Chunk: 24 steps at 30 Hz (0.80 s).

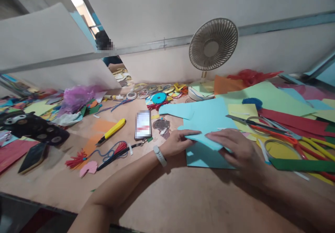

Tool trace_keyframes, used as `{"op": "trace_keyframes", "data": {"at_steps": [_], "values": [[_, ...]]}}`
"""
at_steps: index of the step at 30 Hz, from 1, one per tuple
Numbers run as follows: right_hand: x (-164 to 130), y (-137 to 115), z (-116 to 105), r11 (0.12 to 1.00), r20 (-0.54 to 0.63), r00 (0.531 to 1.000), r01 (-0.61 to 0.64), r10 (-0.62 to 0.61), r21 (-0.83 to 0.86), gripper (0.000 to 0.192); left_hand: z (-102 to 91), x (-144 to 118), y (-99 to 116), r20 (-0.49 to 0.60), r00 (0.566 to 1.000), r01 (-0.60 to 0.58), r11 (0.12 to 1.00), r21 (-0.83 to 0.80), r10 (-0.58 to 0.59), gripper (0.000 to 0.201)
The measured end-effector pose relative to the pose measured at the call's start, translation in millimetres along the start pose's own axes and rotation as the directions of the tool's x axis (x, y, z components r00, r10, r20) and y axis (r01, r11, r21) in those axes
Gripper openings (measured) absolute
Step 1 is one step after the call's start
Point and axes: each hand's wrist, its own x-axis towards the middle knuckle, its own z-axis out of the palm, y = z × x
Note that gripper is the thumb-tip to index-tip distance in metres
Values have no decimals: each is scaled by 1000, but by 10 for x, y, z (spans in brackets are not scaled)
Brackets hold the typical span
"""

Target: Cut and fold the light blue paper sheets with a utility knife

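A folded piece of light blue paper (206,142) is held between my two hands, just above a larger light blue sheet (202,159) on the table. My left hand (179,142), with a pale band on its wrist, grips the left end of the fold, index finger lying along its top edge. On the other end, my right hand (239,147) is closed, fingertips on top and thumb side underneath, partly hiding the paper. A cut strip of the same light blue (178,111) lies at the sheet's upper left.
Right of the sheet lie orange-handled scissors (282,132), a green strip (303,165) and coloured papers. A fan (213,44) stands behind. To the left are a phone (143,125), a yellow cutter (114,130), a red tassel (76,159) and a dark pouch (34,126).
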Motion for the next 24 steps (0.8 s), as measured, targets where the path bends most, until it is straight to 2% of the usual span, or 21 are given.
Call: {"op": "trace_keyframes", "data": {"at_steps": [1, 2, 3, 5, 7, 9, 12, 16, 18, 24], "values": [[48, 11, -15, 990, -17, 991, -128, 129, 64, 23, 18, -8, 8, 25, 999, 29, 999, -23, -28, 28], [102, 28, -22, 956, -24, 962, -265, 270, 128, 16, 41, -15, 11, 43, 998, 57, 997, -49, -55, 32], [158, 50, -18, 898, -10, 914, -396, 405, 191, 16, 67, -20, 9, 52, 996, 81, 994, -75, -77, 41], [261, 106, 18, 748, 81, 800, -587, 595, 308, 33, 116, -20, -1, 28, 995, 102, 988, -119, -99, 56], [333, 164, 80, 611, 189, 719, -677, 669, 411, 47, 148, -13, -12, -27, 992, 114, 977, -179, -121, 60], [365, 203, 144, 521, 270, 681, -709, 681, 474, 55, 159, -4, -21, -71, 986, 131, 959, -251, -153, 60], [355, 217, 209, 491, 301, 676, -712, 673, 502, 57, 154, 7, -28, -76, 978, 160, 934, -319, -194, 59], [302, 226, 244, 530, 280, 722, -668, 633, 523, 50, 142, 28, -20, -99, 968, 186, 925, -332, -230, 53], [278, 238, 252, 537, 280, 727, -664, 627, 520, 48, 137, 35, -8, -123, 963, 192, 930, -314, -241, 52], [252, 236, 260, 537, 305, 673, -729, 673, 425, 54, 123, 16, -14, -157, 958, 191, 940, -282, -242, 48]]}}
